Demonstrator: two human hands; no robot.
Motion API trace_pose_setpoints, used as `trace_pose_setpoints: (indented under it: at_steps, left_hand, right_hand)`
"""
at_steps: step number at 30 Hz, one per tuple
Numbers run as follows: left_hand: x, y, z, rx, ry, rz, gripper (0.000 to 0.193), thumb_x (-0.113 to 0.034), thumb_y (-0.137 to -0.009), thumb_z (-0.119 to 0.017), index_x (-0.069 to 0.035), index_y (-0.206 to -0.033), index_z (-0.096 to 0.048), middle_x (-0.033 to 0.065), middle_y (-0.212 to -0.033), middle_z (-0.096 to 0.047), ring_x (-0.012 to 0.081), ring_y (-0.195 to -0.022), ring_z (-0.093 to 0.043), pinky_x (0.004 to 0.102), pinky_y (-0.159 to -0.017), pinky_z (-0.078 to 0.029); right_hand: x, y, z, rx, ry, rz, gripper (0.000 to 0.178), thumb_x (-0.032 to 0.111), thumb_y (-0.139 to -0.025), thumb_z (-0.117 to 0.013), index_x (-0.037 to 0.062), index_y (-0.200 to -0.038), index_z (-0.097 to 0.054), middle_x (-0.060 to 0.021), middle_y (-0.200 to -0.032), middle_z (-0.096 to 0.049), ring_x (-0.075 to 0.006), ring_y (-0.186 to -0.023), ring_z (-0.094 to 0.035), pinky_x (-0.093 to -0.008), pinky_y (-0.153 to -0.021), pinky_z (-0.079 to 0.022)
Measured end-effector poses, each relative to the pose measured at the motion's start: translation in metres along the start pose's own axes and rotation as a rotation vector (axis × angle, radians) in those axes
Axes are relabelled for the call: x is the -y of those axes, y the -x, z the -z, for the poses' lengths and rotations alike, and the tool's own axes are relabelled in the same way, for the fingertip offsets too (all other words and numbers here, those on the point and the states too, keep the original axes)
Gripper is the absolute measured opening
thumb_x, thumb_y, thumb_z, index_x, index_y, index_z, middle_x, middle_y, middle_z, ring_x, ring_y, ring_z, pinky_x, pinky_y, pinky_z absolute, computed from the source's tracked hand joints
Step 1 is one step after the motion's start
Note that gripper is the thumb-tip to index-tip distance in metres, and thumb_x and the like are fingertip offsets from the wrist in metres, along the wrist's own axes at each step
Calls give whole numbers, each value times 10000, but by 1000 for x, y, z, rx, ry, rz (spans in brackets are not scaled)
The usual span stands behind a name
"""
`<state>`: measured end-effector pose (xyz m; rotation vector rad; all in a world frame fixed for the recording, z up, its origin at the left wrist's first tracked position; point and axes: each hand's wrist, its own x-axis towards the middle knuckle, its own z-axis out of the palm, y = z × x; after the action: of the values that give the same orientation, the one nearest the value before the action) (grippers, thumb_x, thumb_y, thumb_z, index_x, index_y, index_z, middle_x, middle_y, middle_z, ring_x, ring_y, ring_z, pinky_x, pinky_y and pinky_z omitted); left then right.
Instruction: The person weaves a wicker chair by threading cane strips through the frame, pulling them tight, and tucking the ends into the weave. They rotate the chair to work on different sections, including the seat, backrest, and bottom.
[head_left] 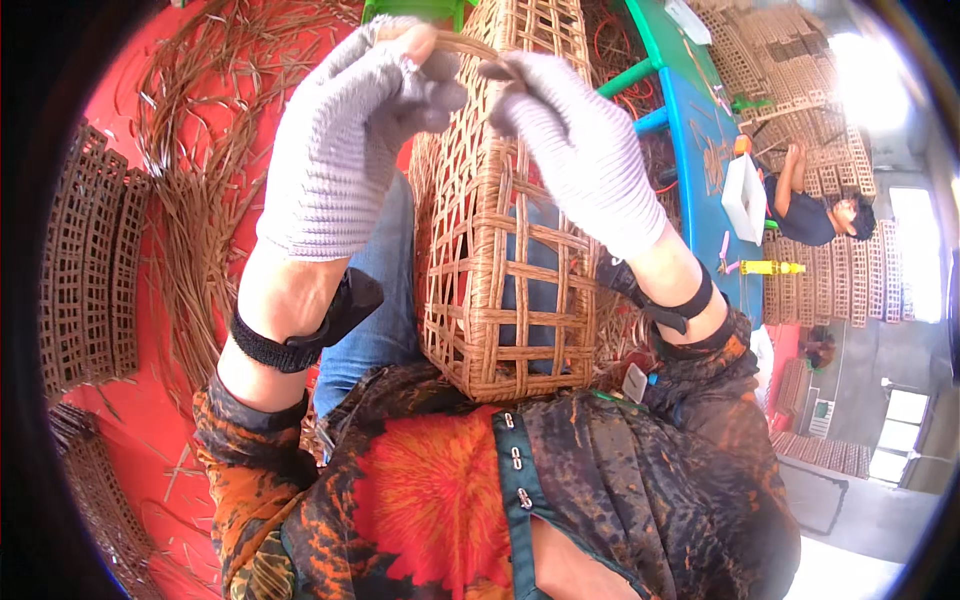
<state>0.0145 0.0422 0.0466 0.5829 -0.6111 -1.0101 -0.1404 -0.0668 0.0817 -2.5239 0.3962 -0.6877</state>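
Head view: gloved left hand (345, 140) and gloved right hand (580, 150), fingers closed, pinch one cane strip (470, 45) at the wicker basket (505, 230), which sits on the lap below them. Red floor (130, 90) with loose reeds (200, 170) lies left of the left hand; a blue-green table (700, 150) and another person (820, 215) are right of the right hand.

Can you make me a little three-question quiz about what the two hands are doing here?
1. True or false: both hands wear knitted grey gloves.
2. What do the left hand and right hand pinch between them? A) a thin tan cane strip B) a metal spoon C) a blue rope
3. What open-weave thing rests on the person's lap?

Key: 1 true. 2 A. 3 a tall tan woven wicker basket.
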Motion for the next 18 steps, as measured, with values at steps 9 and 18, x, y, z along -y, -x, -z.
trace_pose_setpoints:
  at_steps: [9,18]
  left_hand:
    - [90,50,35,-150,-307,425,196,-60,-863,-564,-8,-1043,-624,-23,-754,-558,53,-649,-472,190,-597,-395]
    - [99,51,41,-203,-271,439,168,-46,-875,-536,-11,-1006,-634,-36,-738,-540,41,-635,-442,183,-583,-381]
  right_hand:
    - [-12,-20,25,75,591,453,416,64,-759,-573,215,-1144,-628,-32,-762,-566,-222,-693,-562,-350,-630,-481]
    - [-5,-36,31,503,954,561,134,155,-759,-567,167,-883,-615,-43,-860,-561,-206,-847,-579,-356,-791,-439]
